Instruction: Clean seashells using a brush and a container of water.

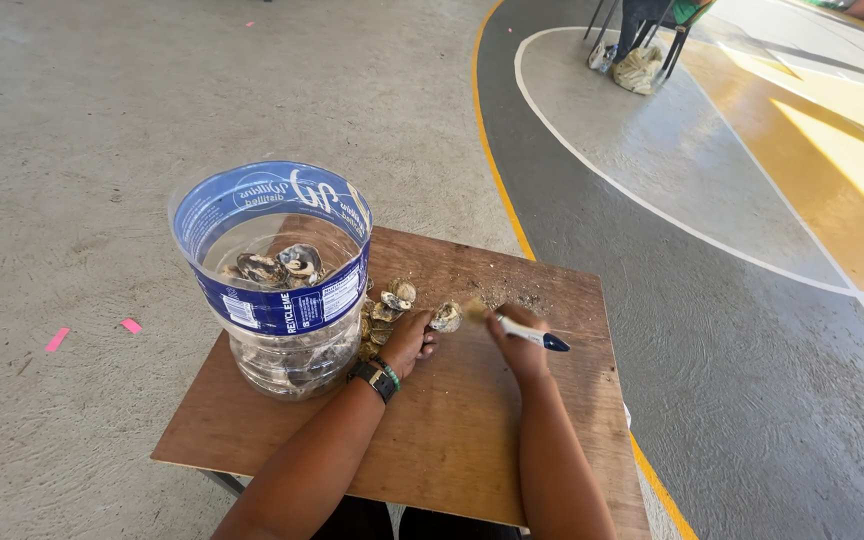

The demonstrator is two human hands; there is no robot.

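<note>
— How many tubs do we see? 
— We see one big clear plastic tub [272, 280] with a blue band, on the left of one brown wooden board [472, 420].
— And shells? 
— We count about three shells in the tub [277, 265], and a small pile of shells [384, 312] on the board, too bunched to count.
— Tools? 
— One white-handled knife [530, 335].
— Hands? 
— Two: the left hand [410, 340] and the right hand [520, 340].
— Pink tape bits on the near left floor? 
— Two [92, 333].

Clear glossy plastic tub [282, 345], matt wooden board [452, 440], rough shells [446, 317]
</note>
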